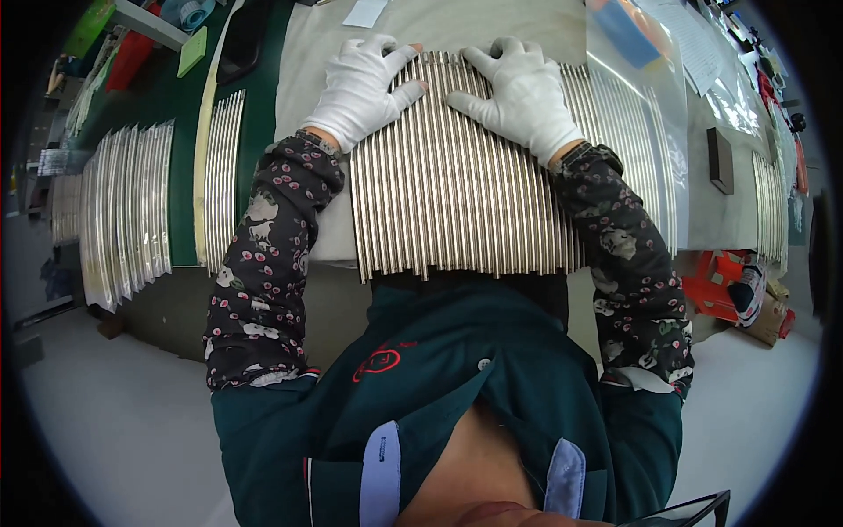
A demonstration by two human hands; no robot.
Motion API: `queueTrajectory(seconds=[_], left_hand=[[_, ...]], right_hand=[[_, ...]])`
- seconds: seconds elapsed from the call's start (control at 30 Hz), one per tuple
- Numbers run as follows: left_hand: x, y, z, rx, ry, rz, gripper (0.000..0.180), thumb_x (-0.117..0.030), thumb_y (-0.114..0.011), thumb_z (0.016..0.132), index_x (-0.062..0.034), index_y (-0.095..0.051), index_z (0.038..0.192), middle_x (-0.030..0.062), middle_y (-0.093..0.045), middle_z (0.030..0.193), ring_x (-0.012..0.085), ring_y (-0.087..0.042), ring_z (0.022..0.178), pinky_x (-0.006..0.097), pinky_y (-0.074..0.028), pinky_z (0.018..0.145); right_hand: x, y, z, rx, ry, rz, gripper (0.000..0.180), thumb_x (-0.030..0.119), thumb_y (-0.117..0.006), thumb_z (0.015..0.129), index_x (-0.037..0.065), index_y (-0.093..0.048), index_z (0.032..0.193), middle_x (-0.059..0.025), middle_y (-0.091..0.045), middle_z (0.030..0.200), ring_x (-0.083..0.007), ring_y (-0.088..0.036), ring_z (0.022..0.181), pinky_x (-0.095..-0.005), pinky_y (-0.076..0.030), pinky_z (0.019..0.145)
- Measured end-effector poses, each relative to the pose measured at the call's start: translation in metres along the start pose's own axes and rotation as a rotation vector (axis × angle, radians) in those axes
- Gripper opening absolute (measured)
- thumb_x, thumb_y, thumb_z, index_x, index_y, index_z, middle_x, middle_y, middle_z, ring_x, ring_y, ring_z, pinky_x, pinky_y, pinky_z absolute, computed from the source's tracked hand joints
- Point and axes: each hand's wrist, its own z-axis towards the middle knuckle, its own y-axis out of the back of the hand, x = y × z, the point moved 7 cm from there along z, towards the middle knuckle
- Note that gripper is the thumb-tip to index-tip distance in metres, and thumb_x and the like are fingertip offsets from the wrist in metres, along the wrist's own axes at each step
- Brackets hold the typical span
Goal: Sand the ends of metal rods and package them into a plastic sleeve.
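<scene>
A wide row of slim, shiny metal rods lies side by side on the pale table cover in front of me, near ends jutting slightly past the table edge at uneven lengths. My left hand, in a white glove, rests at the far left end of the row. Its thumb and forefinger are spread, with bare tips touching the rods. My right hand, also white-gloved, lies over the far right part, thumb and forefinger apart on the rods. Neither hand grips a rod. More rods run to the right, partly beneath clear plastic.
Bagged rods and a smaller loose bunch lie left on the green mat. A dark phone-like slab sits beyond them. A dark block and another rod bunch are at right. A red-orange box stands below.
</scene>
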Motion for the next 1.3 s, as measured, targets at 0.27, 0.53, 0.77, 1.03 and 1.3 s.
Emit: queueTrajectory(seconds=[0.27,0.53,0.77,1.03,1.3], left_hand=[[-0.013,0.003,-0.017,0.017,0.021,0.022,0.048,-0.046,-0.056,0.077,-0.0170,-0.055,0.115,0.0073,-0.053,0.110,0.0270,-0.050,0.099,0.040,-0.043,0.081],[-0.025,0.010,-0.002,-0.025,-0.024,0.093,0.051,-0.048,-0.054,0.077,-0.0143,-0.053,0.115,0.0090,-0.052,0.111,0.0272,-0.049,0.100,0.039,-0.040,0.085],[-0.036,-0.001,0.008,-0.074,-0.138,-0.097,0.042,-0.036,-0.058,0.078,-0.0056,-0.055,0.107,0.0130,-0.056,0.100,0.0300,-0.052,0.088,0.038,-0.043,0.079],[-0.041,-0.001,0.018,-0.108,-0.200,-0.233,0.044,-0.034,-0.055,0.081,-0.0039,-0.053,0.112,0.0147,-0.052,0.106,0.0305,-0.047,0.097,0.038,-0.039,0.086],[-0.052,-0.004,0.013,0.012,-0.227,-0.165,0.042,-0.029,-0.056,0.080,-0.0056,-0.049,0.115,0.0136,-0.051,0.108,0.0308,-0.046,0.100,0.037,-0.038,0.088]], right_hand=[[0.004,-0.001,-0.018,0.003,-0.010,-0.019,0.065,0.065,-0.051,0.070,0.018,-0.055,0.115,-0.0124,-0.054,0.105,-0.0265,-0.051,0.099,-0.0407,-0.041,0.084],[-0.003,0.017,-0.034,-0.140,0.041,-0.002,0.062,0.059,-0.053,0.072,0.014,-0.056,0.114,-0.0152,-0.054,0.107,-0.0297,-0.052,0.098,-0.0420,-0.041,0.083],[-0.011,0.086,-0.120,-0.220,0.032,0.482,0.037,0.024,-0.059,0.075,0.001,-0.056,0.105,-0.0169,-0.054,0.102,-0.0317,-0.050,0.096,-0.0386,-0.041,0.083],[-0.031,0.068,-0.238,-0.024,-0.532,0.879,0.010,0.004,-0.053,0.077,-0.001,-0.055,0.069,-0.0080,-0.052,0.060,-0.0192,-0.050,0.055,-0.0285,-0.039,0.054],[-0.006,0.002,-0.242,0.303,-0.885,1.597,0.051,0.044,-0.035,0.091,-0.002,-0.056,0.090,-0.0112,-0.061,0.073,-0.0132,-0.055,0.059,-0.0231,-0.043,0.057]])
